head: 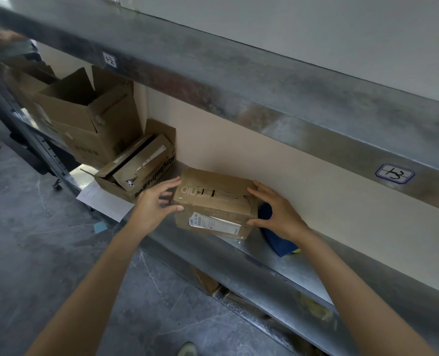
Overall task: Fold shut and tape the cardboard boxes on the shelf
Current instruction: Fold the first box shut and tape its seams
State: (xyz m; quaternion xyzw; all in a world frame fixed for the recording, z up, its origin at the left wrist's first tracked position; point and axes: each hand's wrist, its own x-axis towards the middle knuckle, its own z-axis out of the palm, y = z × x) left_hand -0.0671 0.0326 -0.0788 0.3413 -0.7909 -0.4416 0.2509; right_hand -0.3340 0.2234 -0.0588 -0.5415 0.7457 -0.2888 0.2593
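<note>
A small closed cardboard box (213, 201) with glossy tape along its top and a white label on its front sits on the metal shelf (285, 263). My left hand (156, 201) is at its left end, thumb and fingers spread around the corner. My right hand (277, 211) cups its right end, fingers over the top edge, thumb at the front lower corner. Left of it lies a low box (136, 170) with loose flaps. Further left stands a taller open box (89, 116) with flaps up.
A blue object (277, 242) lies on the shelf behind my right hand. A white sheet of paper (102, 199) hangs over the shelf's front edge. An upper shelf beam (239, 80) runs overhead with labels. More cardboard sits on the lower shelf (205, 281). Grey stone floor lies below.
</note>
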